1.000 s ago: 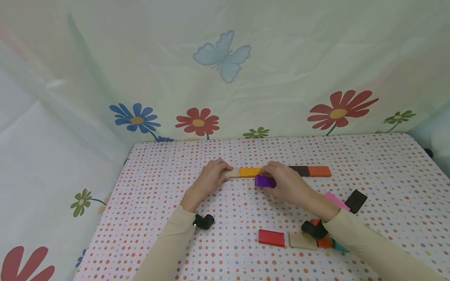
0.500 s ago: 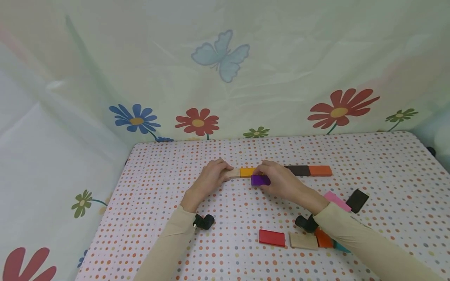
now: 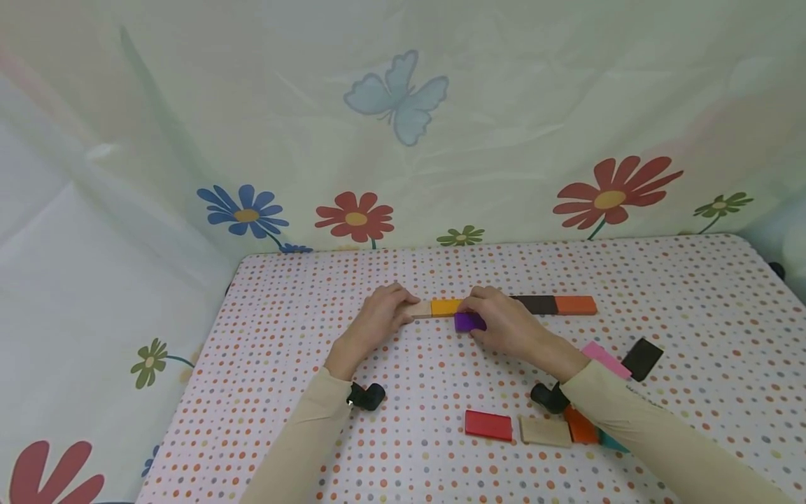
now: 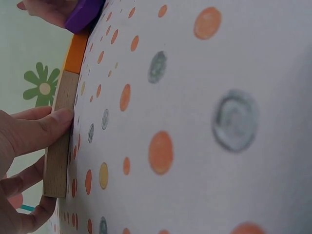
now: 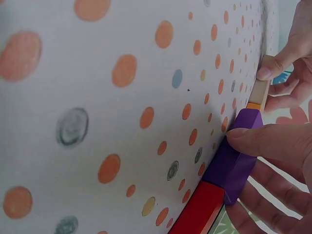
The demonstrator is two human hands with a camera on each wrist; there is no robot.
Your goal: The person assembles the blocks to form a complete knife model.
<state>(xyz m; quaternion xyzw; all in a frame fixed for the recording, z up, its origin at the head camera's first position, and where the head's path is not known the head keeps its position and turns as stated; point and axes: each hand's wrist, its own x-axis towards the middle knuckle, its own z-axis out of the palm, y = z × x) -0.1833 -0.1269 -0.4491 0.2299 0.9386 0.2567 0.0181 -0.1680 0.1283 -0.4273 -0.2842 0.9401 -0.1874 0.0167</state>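
At the left end of a row of blocks, my left hand [image 3: 382, 311] holds a plain wooden block [image 4: 61, 131], thumb on its near face and fingers behind and at its end. My right hand [image 3: 504, 322] pinches a purple block [image 5: 241, 178] between thumb and fingers, close against the near side of the row. A yellow-orange block [image 3: 444, 308] lies end to end with the wooden one. Right of it, a red block [image 5: 197, 212] shows in the right wrist view. A black block [image 3: 535, 304] and an orange block [image 3: 576, 305] form the right end. My right hand hides the row's middle.
Nearer me lie a loose red block [image 3: 488, 425], a tan block [image 3: 545, 432], an orange-red block [image 3: 581, 427] and a teal block [image 3: 612, 441], partly under the right sleeve. A pink block [image 3: 606, 360] and a black block [image 3: 642, 359] lie farther right on the dotted cloth.
My right hand has moved slightly left with the purple block, which now sits straighter along the row. My left hand stays on the wooden block.
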